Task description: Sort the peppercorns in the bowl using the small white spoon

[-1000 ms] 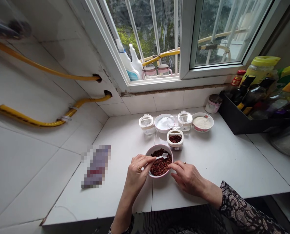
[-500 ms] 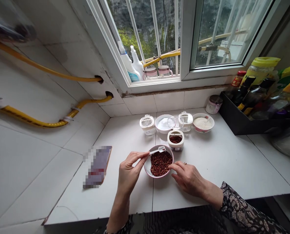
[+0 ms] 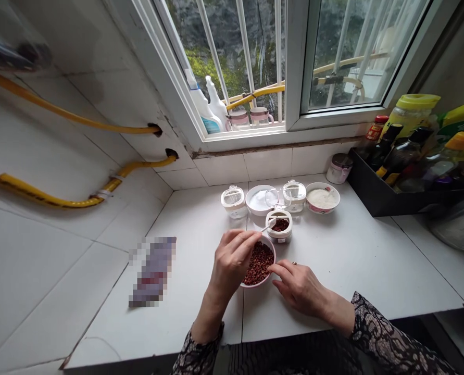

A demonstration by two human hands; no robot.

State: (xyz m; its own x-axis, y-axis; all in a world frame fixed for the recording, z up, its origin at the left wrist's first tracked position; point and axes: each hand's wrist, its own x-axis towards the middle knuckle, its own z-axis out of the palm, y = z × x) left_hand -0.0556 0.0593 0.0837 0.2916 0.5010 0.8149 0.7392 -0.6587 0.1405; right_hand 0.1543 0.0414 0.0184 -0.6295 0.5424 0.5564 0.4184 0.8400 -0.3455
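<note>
My left hand (image 3: 234,260) pinches the handle of a small white spoon (image 3: 268,226). The spoon's bowl is tilted over the opening of a clear seasoning jar (image 3: 280,237) with a cream rim, its lid flipped up at the back. Dark red-brown peppercorns show inside the jar. Below it a bowl (image 3: 274,253) with a pink rim holds more of these peppercorns (image 3: 260,264); my left hand covers its left part. My right hand (image 3: 304,286) has thumb and fingertips closed on the bowl's right rim.
Behind stand a lidded seasoning jar (image 3: 234,203), a bowl of white grains (image 3: 261,201), another clear jar (image 3: 295,197) and a bowl of pale powder (image 3: 322,199). At right is a black box (image 3: 380,195) of bottles. A blurred flat object (image 3: 153,273) lies at left.
My left hand has moved right and forward, carrying the spoon from above the bowl to the jar's opening. My right hand stays at the bowl's rim.
</note>
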